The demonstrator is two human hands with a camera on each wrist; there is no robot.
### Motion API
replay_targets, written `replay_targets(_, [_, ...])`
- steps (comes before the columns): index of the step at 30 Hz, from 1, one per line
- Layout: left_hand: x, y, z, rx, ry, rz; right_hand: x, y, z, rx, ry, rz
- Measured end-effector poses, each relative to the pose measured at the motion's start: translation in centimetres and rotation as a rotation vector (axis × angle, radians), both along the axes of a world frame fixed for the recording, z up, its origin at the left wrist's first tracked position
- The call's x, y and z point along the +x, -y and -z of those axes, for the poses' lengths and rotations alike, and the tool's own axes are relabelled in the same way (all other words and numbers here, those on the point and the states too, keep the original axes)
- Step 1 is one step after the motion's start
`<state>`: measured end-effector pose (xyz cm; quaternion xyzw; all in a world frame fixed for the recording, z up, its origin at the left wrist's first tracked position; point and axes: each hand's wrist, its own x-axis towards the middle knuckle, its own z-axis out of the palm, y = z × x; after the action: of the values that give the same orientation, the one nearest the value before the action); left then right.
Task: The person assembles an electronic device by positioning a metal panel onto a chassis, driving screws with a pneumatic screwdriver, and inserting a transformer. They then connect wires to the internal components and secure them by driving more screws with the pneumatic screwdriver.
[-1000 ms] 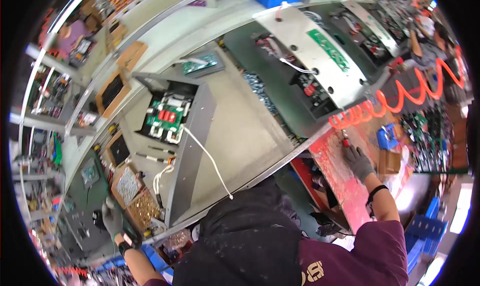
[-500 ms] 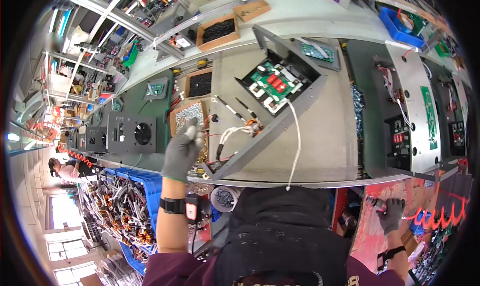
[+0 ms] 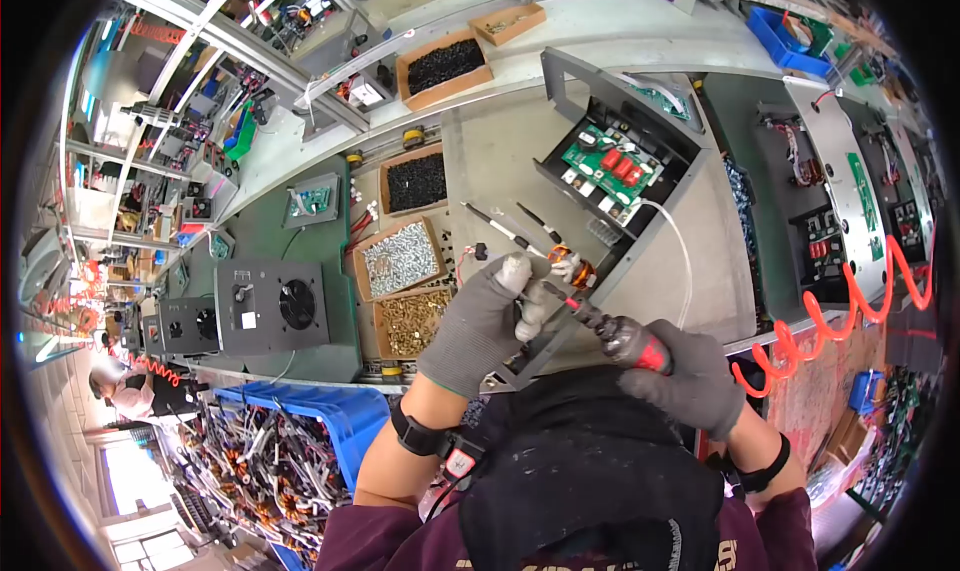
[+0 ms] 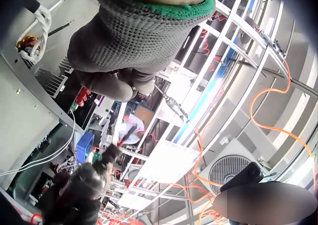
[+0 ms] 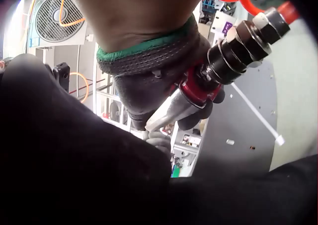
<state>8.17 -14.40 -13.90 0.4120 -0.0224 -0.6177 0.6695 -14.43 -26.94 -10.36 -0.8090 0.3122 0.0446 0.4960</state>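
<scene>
My gloved left hand point(image 3: 475, 326) is over the near end of the grey metal chassis point(image 3: 640, 241), fingers curled. Small metal screws point(image 4: 133, 89) show between its fingertips in the left wrist view. My gloved right hand point(image 3: 695, 376) grips an air screwdriver point(image 3: 625, 341), whose bit end points at the left fingertips. A red coiled hose point(image 5: 288, 11) joins the tool's rear. Beside the hands, a copper-wound coil point(image 3: 570, 266) with white and black leads lies at the chassis. Farther back in the chassis sits a green circuit board point(image 3: 612, 166) with red parts.
Boxes of silver screws point(image 3: 402, 259), brass-coloured pieces point(image 3: 415, 321) and black parts point(image 3: 416, 182) stand left of the chassis. A blue bin point(image 3: 355, 421) of wired coils is at lower left. Other chassis with a white panel point(image 3: 835, 191) stand right. A white cable point(image 3: 682, 246) trails over the chassis side.
My left hand has moved from the screw boxes to the chassis end. My right hand has brought the air screwdriver from the red surface at the right to meet it. The view has swung left.
</scene>
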Motion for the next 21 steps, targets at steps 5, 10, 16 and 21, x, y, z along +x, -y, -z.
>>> replay_targets(5, [2.7, -1.7, 0.1, 0.042, 0.264, 0.114, 3.7, -3.4, -0.2, -0.015, -0.141, 0.057])
replay_targets(10, [4.2, -2.1, 0.4, 0.079, 0.405, 0.323, 3.5, -6.5, 0.6, 0.139, -0.172, 0.189])
replay_targets(16, [5.5, -2.3, 0.5, 0.091, 0.347, 0.545, 0.0, -9.4, 3.7, 0.215, 0.202, 0.431])
replay_targets(21, [13.1, -1.7, 4.8, 0.283, 0.836, 0.596, -5.5, -8.9, 4.3, 0.070, -0.025, 0.522])
